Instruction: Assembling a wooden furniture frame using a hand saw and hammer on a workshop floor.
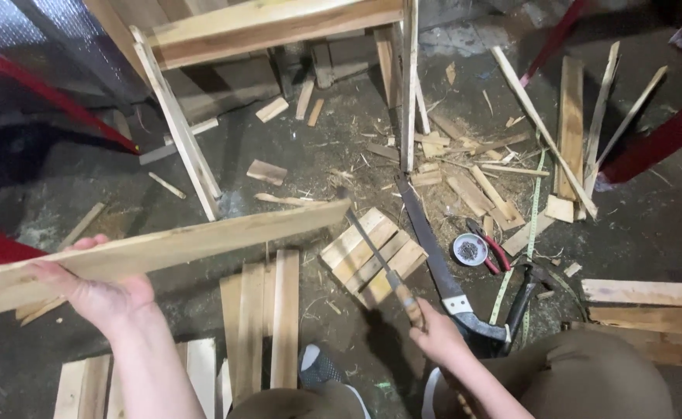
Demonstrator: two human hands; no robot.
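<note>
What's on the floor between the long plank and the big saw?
In the head view, a small pallet-like block of short slats lies between the long plank and the saw. The thin tool in the right hand crosses over it.

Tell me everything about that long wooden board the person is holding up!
The board is a long, thin plank of pale, bare wood with rough grain. It runs from the picture's left edge, rising a little to its right end near the middle. The left hand grips its lower edge, fingers curled over the top, holding it in the air above the dirty floor. Its right tip sits close to the blade of the tool in the right hand; whether they touch is unclear.
</note>
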